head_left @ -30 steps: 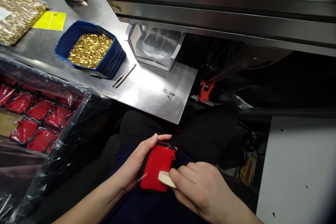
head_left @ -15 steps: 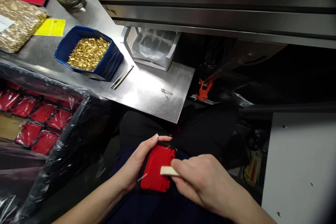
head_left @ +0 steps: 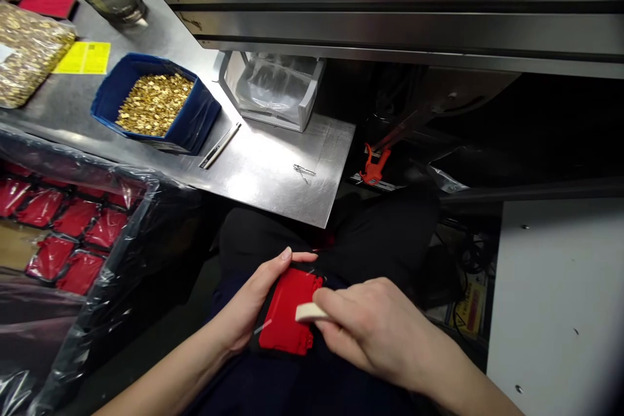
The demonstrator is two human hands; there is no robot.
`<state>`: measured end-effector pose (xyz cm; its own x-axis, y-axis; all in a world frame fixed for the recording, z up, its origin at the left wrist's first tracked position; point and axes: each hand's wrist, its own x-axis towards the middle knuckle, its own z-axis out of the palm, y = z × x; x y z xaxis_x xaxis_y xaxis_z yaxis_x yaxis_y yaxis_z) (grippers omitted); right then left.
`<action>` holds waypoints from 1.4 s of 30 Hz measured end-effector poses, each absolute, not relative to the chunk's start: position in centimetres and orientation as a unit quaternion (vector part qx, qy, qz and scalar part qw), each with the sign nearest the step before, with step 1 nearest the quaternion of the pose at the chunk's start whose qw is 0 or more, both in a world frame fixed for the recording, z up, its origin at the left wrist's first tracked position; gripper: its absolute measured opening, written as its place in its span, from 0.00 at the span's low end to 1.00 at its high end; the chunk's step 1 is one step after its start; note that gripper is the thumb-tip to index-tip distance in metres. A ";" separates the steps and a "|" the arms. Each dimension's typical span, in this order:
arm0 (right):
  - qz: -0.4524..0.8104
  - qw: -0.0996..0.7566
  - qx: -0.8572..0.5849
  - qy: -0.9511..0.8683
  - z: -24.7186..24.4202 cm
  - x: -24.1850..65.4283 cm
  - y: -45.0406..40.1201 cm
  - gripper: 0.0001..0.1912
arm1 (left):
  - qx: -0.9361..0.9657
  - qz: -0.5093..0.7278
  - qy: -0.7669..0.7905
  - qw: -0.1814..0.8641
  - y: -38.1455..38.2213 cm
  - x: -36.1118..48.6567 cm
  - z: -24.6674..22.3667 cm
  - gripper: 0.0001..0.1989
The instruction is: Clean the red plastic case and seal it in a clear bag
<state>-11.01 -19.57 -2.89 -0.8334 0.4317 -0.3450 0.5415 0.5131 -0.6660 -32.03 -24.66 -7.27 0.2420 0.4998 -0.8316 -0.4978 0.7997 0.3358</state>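
Observation:
A flat red piece with a black border (head_left: 284, 312) lies over my lap, tilted, with small hinge-like knobs along its right edge. My left hand (head_left: 258, 292) is wrapped round its left side, thumb on the upper edge. My right hand (head_left: 373, 325) is closed on a cream-coloured flat stick (head_left: 308, 312). The stick's tip is over the red face near the right edge; whether it touches cannot be made out. The far side of the red piece and the fingers beneath it are hidden.
A metal table (head_left: 273, 185) holds a blue bin (head_left: 202, 120) of small gold parts, a cutter knife (head_left: 220, 145), tweezer-like tools (head_left: 304, 172) and a grey tray (head_left: 306, 107). Left stands a plastic-lined box (head_left: 146, 208) of red pieces. An orange clamp (head_left: 373, 166) sits beyond my knees.
The view has shifted slightly, so the table things sit a little further left. Both hands keep their hold, and the stick's angle over the red piece has changed slightly.

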 end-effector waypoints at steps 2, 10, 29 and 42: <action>-0.415 0.074 0.264 0.867 -2.9 -11.1 -19.5 0.07 | 0.012 0.313 0.530 0.788 -24.6 -32.1 -7.3 0.29; -0.424 0.082 0.278 0.858 -2.8 -11.1 -19.4 0.07 | 0.005 0.301 0.522 0.798 -24.5 -32.1 -7.3 0.30; -0.441 0.093 0.287 0.845 -2.7 -11.4 -18.3 0.06 | -0.011 0.292 0.532 0.795 -24.5 -32.1 -7.5 0.29; -0.438 0.107 0.287 0.845 -2.6 -11.7 -17.8 0.06 | -0.006 0.289 0.536 0.793 -24.4 -32.2 -7.5 0.28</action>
<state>-11.73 -17.80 -2.56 -0.8120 0.3918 -0.4325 0.5792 0.4505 -0.6794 -32.19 -24.39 -7.50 0.2581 0.4522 -0.8538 -0.4648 0.8328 0.3006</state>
